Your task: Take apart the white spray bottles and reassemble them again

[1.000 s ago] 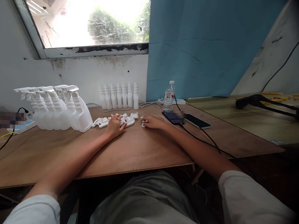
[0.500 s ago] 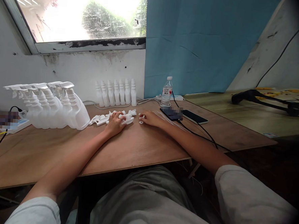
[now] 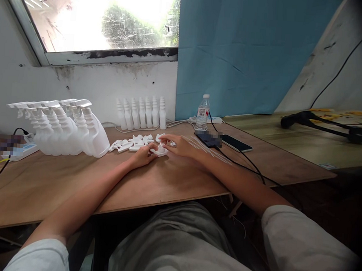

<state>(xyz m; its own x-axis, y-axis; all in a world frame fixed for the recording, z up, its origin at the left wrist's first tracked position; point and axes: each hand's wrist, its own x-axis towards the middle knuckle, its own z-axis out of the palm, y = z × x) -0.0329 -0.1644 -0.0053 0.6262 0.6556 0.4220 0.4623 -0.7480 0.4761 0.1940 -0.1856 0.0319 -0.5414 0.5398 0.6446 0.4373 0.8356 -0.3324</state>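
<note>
My left hand (image 3: 143, 154) rests on the brown table, its thumb and fingers closed round a white plastic trigger-sprayer head (image 3: 159, 151). Against it from the right comes my right hand (image 3: 180, 147), fingers bent down over the same part. Whatever the right fingertips pinch is too small to make out. A small white ring (image 3: 173, 143) shows by the right fingers. Another white plastic piece (image 3: 159, 136) lies just beyond the fingertips. Left of my hands is a loose pile of white sprayer parts (image 3: 125, 144).
White spray bottles with heads (image 3: 89, 136) stand at the left. Slim white bottles (image 3: 147, 113) line the wall. Thin white tubes (image 3: 209, 148) lie beside my right forearm. Further right are two phones (image 3: 237, 143), cables and a water bottle (image 3: 202, 114).
My left hand has drawn back from the pile with a sprayer head. My right hand has moved slightly left, so the two hands now meet at that part.
</note>
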